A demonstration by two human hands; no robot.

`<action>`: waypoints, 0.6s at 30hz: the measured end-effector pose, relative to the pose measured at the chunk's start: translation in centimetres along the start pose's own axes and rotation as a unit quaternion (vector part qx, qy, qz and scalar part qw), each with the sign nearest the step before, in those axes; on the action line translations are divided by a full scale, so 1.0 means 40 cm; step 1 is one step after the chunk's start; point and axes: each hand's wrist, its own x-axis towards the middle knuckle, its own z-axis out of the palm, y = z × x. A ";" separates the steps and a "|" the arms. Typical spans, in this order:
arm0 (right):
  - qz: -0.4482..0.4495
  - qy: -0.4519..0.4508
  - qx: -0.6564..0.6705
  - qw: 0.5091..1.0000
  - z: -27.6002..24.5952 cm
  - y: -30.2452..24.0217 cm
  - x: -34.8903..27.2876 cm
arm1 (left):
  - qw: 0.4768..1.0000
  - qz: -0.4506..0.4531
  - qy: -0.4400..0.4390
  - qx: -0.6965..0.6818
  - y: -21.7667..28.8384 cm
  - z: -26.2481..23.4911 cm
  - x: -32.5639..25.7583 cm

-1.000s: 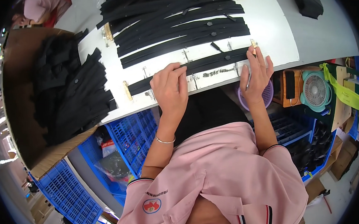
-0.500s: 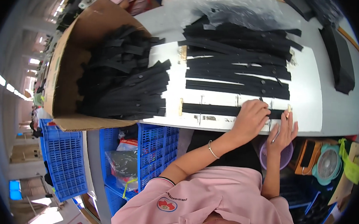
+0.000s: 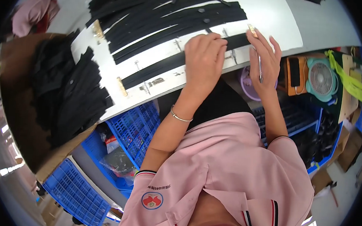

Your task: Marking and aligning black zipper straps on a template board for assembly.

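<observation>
A single black fabric strip (image 3: 154,68) lies along the near edge of a white board (image 3: 292,26) marked with short dark lines. My left hand (image 3: 204,58) rests on this strip with curled fingers; a small dark tip pokes out by the fingertips, and what they grip is mostly hidden. Toward the strip's right end, my right hand (image 3: 267,62) has its fingers extended near a tan tape patch (image 3: 252,31). A slender silver tool (image 3: 260,70) is tucked against that hand's fingers. Beyond, several black strips (image 3: 169,25) lie side by side, some with round buttons.
An open cardboard box (image 3: 19,86) on the left holds a heap of black strips (image 3: 68,93). Below the table are blue crates (image 3: 78,196), a purple bin (image 3: 248,90), a teal fan (image 3: 322,76) and a phone (image 3: 294,72). Another person (image 3: 36,13) is at the far left.
The head view has turned and shifted, so the table and box now appear tilted and lower left. Both hands stay at the near strip, with the silver tool still in the right.
</observation>
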 end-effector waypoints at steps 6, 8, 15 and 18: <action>0.130 -0.014 0.194 0.972 0.006 0.005 0.056 | 0.999 -0.014 -0.029 0.001 0.007 0.013 -0.015; 0.181 -0.025 0.267 0.946 0.024 0.000 0.076 | 0.999 -0.013 -0.032 0.005 0.015 0.010 -0.019; 0.123 -0.056 0.276 0.952 0.074 0.041 0.061 | 0.999 -0.007 -0.036 0.004 0.014 0.012 -0.024; 0.106 -0.081 0.231 0.964 0.074 0.041 0.068 | 0.999 -0.003 -0.032 0.002 0.008 0.012 -0.020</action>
